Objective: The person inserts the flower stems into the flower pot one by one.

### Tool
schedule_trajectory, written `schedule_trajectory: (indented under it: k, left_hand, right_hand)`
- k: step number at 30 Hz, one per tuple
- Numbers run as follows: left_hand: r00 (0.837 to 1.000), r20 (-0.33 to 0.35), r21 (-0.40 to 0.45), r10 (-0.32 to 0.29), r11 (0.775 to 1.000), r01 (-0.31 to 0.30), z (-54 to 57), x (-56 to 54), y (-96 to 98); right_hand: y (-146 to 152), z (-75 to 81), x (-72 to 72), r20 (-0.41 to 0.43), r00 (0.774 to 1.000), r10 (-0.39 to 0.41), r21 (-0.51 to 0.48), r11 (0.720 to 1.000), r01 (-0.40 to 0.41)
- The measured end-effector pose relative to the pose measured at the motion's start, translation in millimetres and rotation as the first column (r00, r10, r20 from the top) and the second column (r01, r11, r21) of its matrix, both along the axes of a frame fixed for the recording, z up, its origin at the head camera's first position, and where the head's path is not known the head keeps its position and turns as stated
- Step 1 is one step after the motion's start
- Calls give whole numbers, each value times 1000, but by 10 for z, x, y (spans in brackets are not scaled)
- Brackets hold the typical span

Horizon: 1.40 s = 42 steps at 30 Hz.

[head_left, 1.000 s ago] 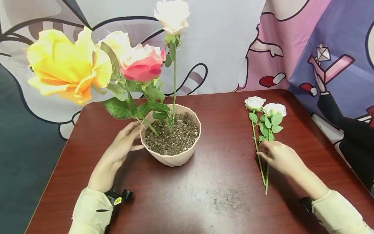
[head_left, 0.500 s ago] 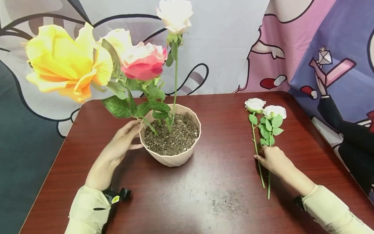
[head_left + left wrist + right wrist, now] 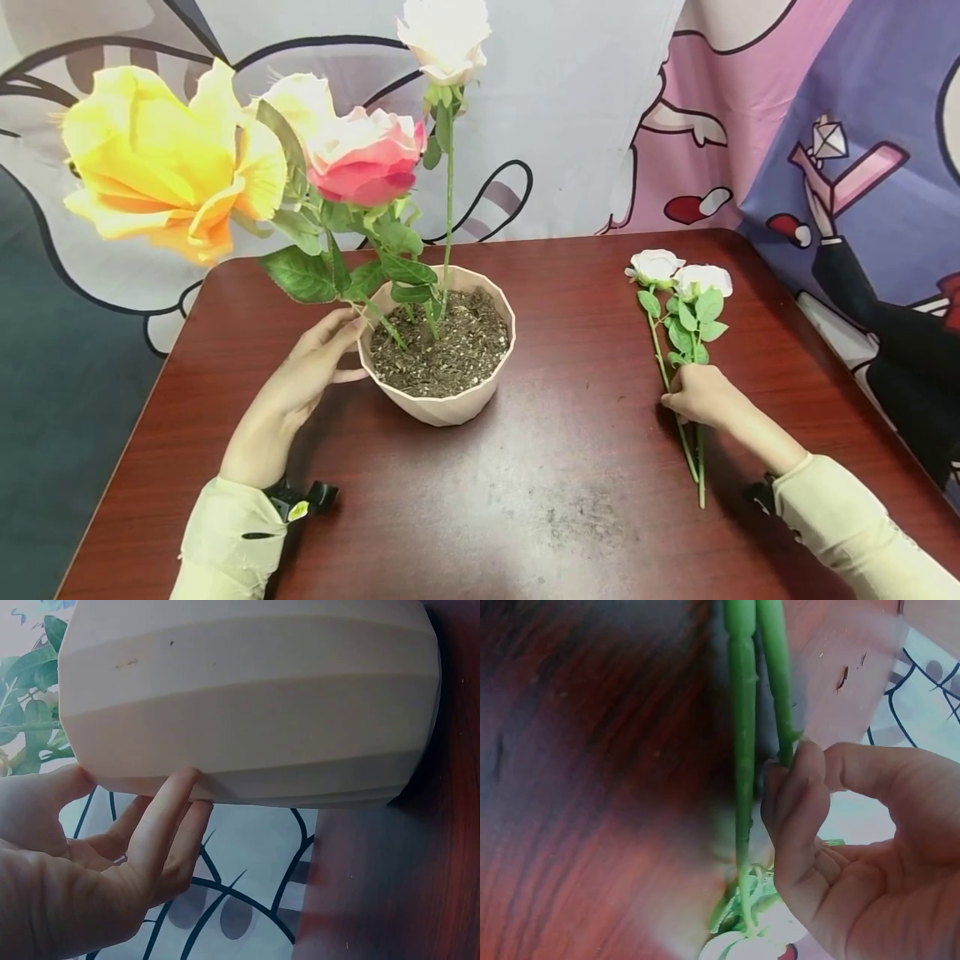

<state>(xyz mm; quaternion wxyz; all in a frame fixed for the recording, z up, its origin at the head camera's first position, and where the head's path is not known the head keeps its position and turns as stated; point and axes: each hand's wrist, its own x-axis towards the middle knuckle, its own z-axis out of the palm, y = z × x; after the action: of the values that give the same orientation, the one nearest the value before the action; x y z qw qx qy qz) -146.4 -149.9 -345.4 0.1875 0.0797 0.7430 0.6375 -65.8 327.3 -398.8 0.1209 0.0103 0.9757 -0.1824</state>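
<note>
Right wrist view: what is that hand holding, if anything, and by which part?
A green stem, pinched by the right hand partway along its length, below the leaves. Which of the two white roses it belongs to, I can't tell.

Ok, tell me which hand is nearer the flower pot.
Left. The left hand touches the flower pot on its left; the right hand is off to its right, pinching a rose stem.

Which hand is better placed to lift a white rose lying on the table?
Probably the right hand: it pinches one stem, while the left hand touches the pot, away from the loose white roses.
</note>
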Motion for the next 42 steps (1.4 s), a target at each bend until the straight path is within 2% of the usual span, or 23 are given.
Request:
schedule_trajectory:
  k: [10,12,15,19,23,32,38,42]
  left_hand:
    - [1000,1,3,12,1000,-12,-9,-19,28]
    - [1000,1,0,15,1000,-15,-11,-12,18]
    - [1000,-5,2,19,1000,-19,-11,-2,1]
    - [1000,-4,7,17,1000,-17,-11,0,-11]
    - [1000,0,3,14,1000,-14,-16,0,-13]
    - [1000,-13,35,23,999,-22,-31,3,-16]
    - [1000,-12,32,22,999,-22,-38,1,-7]
    - [1000,-9,21,13,1000,-13,-28,-9,-7]
  right_hand:
    - [78,56,30,59,998,-31,-84,996,35]
    - [77,76,32,87,996,-31,-134,990,42]
    - [55,108,29,145,989,-31,-240,969,66]
    - [10,143,30,221,975,-19,-373,922,103]
    - [-20,203,54,253,967,9,-434,895,105]
    - [-31,330,80,243,969,38,-480,873,87]
    - [-6,344,89,203,978,38,-544,835,81]
    - [-62,372,66,109,994,2,-598,799,64]
